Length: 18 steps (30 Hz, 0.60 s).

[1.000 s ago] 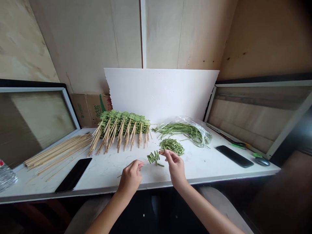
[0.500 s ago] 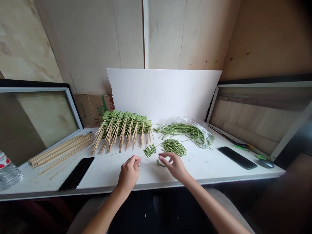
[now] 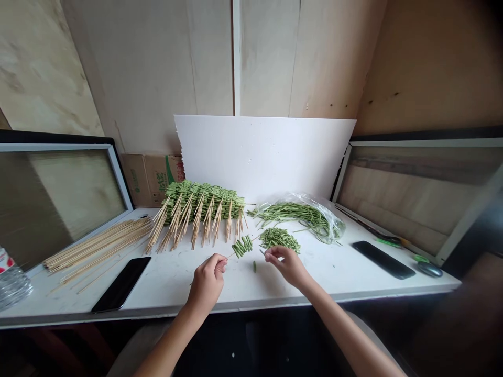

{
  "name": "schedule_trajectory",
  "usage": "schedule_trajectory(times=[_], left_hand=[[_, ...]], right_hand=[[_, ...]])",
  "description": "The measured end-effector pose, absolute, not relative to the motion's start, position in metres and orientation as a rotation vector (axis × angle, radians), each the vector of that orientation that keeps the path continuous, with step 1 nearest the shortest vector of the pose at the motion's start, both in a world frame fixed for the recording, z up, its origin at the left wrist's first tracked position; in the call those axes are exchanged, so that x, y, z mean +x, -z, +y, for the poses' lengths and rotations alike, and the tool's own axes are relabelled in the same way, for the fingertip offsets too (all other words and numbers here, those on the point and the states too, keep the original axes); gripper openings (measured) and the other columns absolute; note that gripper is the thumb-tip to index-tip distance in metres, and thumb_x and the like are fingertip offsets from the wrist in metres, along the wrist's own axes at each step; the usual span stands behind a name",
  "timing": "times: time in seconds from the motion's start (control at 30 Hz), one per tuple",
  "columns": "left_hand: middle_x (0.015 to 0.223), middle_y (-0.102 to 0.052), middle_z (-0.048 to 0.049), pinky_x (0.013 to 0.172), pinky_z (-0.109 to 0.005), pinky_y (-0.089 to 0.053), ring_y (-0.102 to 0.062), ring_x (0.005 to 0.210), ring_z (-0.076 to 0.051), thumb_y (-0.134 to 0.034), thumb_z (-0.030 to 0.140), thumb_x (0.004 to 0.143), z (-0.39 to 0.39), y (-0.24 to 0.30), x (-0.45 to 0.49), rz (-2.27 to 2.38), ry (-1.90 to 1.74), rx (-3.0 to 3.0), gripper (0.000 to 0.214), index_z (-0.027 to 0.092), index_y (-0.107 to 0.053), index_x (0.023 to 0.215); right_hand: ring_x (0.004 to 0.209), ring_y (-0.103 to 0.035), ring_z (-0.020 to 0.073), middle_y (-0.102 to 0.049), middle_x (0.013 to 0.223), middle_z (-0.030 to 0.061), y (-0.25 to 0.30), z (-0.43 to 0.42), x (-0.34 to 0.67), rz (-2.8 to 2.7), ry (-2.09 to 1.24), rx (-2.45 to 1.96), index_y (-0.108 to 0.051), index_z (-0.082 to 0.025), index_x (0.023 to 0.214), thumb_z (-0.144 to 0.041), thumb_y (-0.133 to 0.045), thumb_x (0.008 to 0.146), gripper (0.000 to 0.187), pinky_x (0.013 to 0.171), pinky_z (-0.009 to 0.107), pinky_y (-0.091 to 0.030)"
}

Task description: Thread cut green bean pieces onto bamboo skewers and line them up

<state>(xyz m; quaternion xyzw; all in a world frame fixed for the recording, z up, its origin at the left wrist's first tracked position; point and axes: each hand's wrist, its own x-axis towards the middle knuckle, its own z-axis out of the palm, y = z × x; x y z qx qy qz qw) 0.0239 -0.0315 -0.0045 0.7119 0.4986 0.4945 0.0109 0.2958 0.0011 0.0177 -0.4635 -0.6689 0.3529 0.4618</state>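
My left hand (image 3: 207, 281) pinches a thin bamboo skewer that carries several short green bean pieces (image 3: 242, 245) near its far end. To the right of them, my right hand (image 3: 287, 263) pinches one small bean piece just off the skewer's tip. A single cut piece (image 3: 254, 266) lies on the white table (image 3: 173, 280) between my hands. A small heap of cut bean pieces (image 3: 280, 237) sits just beyond my right hand.
Finished bean skewers (image 3: 200, 209) are stacked at the back centre. Bare skewers (image 3: 98, 247) lie at the left, with a black phone (image 3: 121, 284) in front of them. A plastic bag of long beans (image 3: 304, 214) is at the back right, another phone (image 3: 388, 259) farther right.
My left hand has lifted the loaded skewer up and away from me. My right hand dropped to the table, picked a loose piece and came back up beside the skewer's tip.
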Motion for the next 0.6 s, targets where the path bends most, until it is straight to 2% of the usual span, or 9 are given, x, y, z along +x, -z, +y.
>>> schedule_trajectory(times=[0.1, 0.2, 0.3, 0.43, 0.6], left_hand=[[0.069, -0.068, 0.0001, 0.063, -0.025, -0.047, -0.066, 0.062, -0.017, -0.047, 0.02, 0.099, -0.033, 0.003, 0.027, 1.529, -1.554, 2.244, 0.021, 0.022, -0.064, 0.087], [0.069, -0.067, 0.0001, 0.063, -0.024, -0.048, -0.066, 0.062, -0.016, -0.047, 0.02, 0.099, -0.036, 0.003, 0.031, 1.508, -1.547, 2.266, 0.021, 0.022, -0.064, 0.086], [0.068, -0.067, 0.0002, 0.062, -0.024, -0.048, -0.065, 0.061, -0.016, -0.047, 0.018, 0.098, -0.039, 0.002, 0.034, 1.489, -1.522, 2.297, 0.021, 0.021, -0.064, 0.086], [0.067, -0.066, 0.0002, 0.061, -0.023, -0.048, -0.064, 0.059, -0.015, -0.047, 0.015, 0.097, -0.041, 0.001, 0.036, 1.448, -1.504, 2.327, 0.021, 0.021, -0.064, 0.085], [0.067, -0.067, 0.0, 0.062, -0.023, -0.048, -0.065, 0.06, -0.015, -0.047, 0.014, 0.096, -0.041, 0.002, 0.035, 1.431, -1.502, 2.333, 0.022, 0.021, -0.064, 0.084]], right_hand=[[0.083, -0.063, 0.0219, -0.074, 0.089, 0.005, -0.026, 0.004, 0.304, -1.392, -1.162, -1.043, -0.075, -0.021, 0.095, -0.062, -0.077, 0.077, 0.044, 0.075, 0.033, -0.046], [0.083, -0.062, 0.02, -0.072, 0.089, 0.0044, -0.032, 0.002, 0.307, -1.3, -1.297, -0.922, -0.071, -0.022, 0.082, -0.062, -0.074, 0.08, 0.041, 0.075, 0.032, -0.047], [0.093, -0.065, 0.0235, -0.074, 0.1, 0.0077, -0.034, -0.002, 0.305, -1.279, -1.371, -0.847, -0.072, -0.024, 0.084, -0.061, -0.073, 0.083, 0.038, 0.08, 0.034, -0.05], [0.117, -0.064, 0.0297, -0.074, 0.121, 0.0119, -0.032, -0.002, 0.301, -1.254, -1.368, -0.888, -0.075, -0.025, 0.094, -0.068, -0.071, 0.083, 0.044, 0.089, 0.04, -0.051], [0.122, -0.064, 0.0325, -0.075, 0.121, 0.0135, -0.03, -0.002, 0.3, -1.21, -1.403, -0.862, -0.078, -0.025, 0.094, -0.064, -0.078, 0.077, 0.043, 0.093, 0.043, -0.05]])
